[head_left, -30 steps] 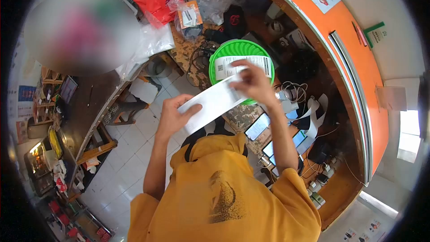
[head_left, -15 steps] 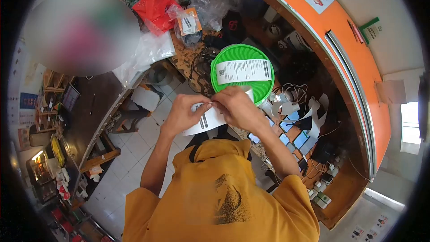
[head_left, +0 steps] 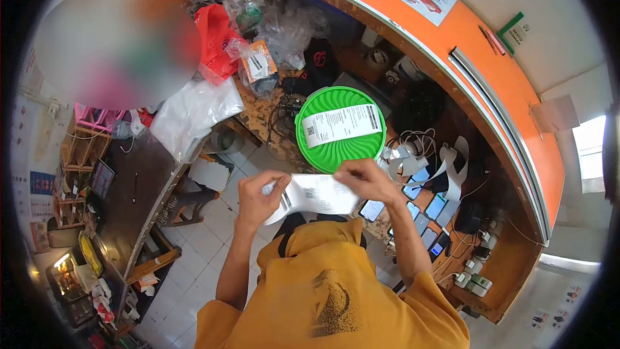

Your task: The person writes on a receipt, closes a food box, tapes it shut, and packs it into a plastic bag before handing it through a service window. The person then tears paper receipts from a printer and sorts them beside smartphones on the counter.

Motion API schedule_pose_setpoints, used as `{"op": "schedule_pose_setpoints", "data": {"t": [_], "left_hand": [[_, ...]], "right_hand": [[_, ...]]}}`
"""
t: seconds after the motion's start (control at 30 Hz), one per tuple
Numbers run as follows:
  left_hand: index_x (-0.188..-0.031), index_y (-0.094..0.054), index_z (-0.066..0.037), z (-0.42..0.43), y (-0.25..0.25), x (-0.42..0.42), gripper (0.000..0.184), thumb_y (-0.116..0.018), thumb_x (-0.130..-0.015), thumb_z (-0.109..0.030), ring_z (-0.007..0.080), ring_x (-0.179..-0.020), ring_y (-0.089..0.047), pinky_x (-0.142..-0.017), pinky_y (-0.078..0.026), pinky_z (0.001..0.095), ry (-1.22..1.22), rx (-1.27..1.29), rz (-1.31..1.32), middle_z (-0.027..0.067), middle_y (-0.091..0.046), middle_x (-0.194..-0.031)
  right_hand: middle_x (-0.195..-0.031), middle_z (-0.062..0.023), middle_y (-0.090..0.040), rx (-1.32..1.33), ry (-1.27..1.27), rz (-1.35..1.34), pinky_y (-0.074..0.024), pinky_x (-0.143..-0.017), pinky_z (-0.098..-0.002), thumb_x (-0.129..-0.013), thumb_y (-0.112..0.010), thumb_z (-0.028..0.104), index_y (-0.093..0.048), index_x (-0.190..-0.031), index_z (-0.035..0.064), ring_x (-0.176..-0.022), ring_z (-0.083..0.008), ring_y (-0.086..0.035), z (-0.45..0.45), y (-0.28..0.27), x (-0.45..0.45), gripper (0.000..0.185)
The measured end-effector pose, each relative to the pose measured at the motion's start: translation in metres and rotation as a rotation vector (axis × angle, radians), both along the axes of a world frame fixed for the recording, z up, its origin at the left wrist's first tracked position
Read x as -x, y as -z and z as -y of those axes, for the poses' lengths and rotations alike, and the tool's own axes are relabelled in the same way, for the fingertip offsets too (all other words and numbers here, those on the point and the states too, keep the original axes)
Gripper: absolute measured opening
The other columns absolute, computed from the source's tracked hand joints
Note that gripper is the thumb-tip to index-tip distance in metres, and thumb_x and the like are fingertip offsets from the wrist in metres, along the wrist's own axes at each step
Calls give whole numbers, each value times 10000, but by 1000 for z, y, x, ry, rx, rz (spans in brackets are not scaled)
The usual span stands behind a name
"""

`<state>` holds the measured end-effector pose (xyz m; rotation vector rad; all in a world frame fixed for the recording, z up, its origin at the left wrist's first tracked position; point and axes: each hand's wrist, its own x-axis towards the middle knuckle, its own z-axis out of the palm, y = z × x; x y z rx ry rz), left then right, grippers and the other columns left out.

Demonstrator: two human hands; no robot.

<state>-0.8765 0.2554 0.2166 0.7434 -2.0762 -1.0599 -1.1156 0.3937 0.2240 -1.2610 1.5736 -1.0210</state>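
Note:
A white printed paper label [head_left: 316, 195] is stretched between my two hands, with its print smeared by motion. My left hand [head_left: 261, 199] pinches the left end between thumb and fingers, where the paper curls down. At the right end, my right hand [head_left: 369, 181] is closed on the label's upper edge, and its fingertips are partly blurred. Just beyond the hands stands a round tub with a green ribbed lid [head_left: 342, 152]. Lying flat across that lid is another printed label [head_left: 342, 124] with a square code at its left end.
Several phones [head_left: 436, 205] lie on the worktop to the right, near cables and a curled paper strip [head_left: 460, 161]. Clear plastic bags [head_left: 200, 106] and a red bag [head_left: 213, 39] are piled at the back left. An orange counter wall [head_left: 497, 84] curves around the right side.
My hands were close together over the label; now they are apart, with the label spread between them. My right hand has moved right and toward me. The camera view has shifted slightly.

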Motion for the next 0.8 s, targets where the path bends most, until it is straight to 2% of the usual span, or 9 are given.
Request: {"op": "schedule_pose_setpoints", "data": {"t": [0.1,0.23,0.33,0.43,0.5,0.53,0.63,0.73,0.8], "left_hand": [[-876,-746,-24,15,-8,-15,80,-769,-857,-98,174,-565,-650,-537,-474,306,186,-195,320,101,-666,-647],[-870,-719,1,1,9,-13,105,-743,-888,-100,122,-553,-587,-546,-461,266,125,-18,59,93,-643,-648],[-890,-678,20,3,25,-17,128,-718,-919,-98,84,-636,-590,-610,-465,239,-140,-53,-73,57,-669,-713],[-909,-647,32,18,31,-35,146,-681,-959,-101,67,-710,-584,-682,-464,225,-359,-184,-102,8,-668,-777],[-912,-648,31,24,31,-51,144,-665,-973,-99,58,-719,-569,-692,-456,219,-385,-209,-100,-7,-650,-782],[-914,-648,30,25,32,-61,145,-657,-980,-98,54,-723,-562,-698,-452,216,-392,-223,-92,-15,-641,-784],[-926,-641,22,26,59,-85,131,-643,-988,-93,38,-696,-529,-649,-421,208,-504,-317,-204,-12,-634,-768],[-1014,-669,16,15,49,-92,96,-652,-971,-68,19,-653,-485,-607,-367,194,-506,-387,-185,-43,-579,-710],[-1101,-682,5,6,23,-89,166,-671,-946,-55,15,-617,-439,-584,-334,195,-402,-427,39,-67,-515,-669]], "right_hand": [[-606,16,-514,-28,91,-84,-344,-524,-291,-963,-696,216,-679,-830,-6,-594,-63,-415,-18,-8,21,259],[-565,22,-477,-95,69,-128,-325,-505,-305,-961,-695,244,-678,-797,-11,-568,-64,-395,-29,-5,34,304],[-625,11,-536,-98,291,-226,-366,-539,-293,-952,-678,181,-687,-821,-20,-618,-56,-447,-55,25,63,240],[-707,16,-621,-141,495,-199,-408,-578,-277,-945,-678,156,-700,-883,-26,-671,-53,-513,-91,15,100,194],[-741,28,-649,-94,553,-202,-420,-602,-256,-945,-678,138,-700,-930,-26,-699,-50,-538,-121,18,130,166],[-810,-31,-698,-186,599,-182,-467,-696,-280,-917,-671,125,-720,-964,-21,-767,-88,-591,-135,17,144,161],[-808,-23,-692,-89,639,-265,-465,-679,-272,-916,-680,121,-708,-986,-31,-738,-81,-588,-147,-1,159,170],[-801,-13,-688,55,710,-140,-461,-651,-260,-897,-701,135,-722,-977,-23,-711,-75,-581,-137,-27,160,178],[-799,-15,-690,81,686,-176,-459,-647,-256,-893,-704,137,-733,-986,-20,-709,-75,-583,-124,-32,169,185]]}}
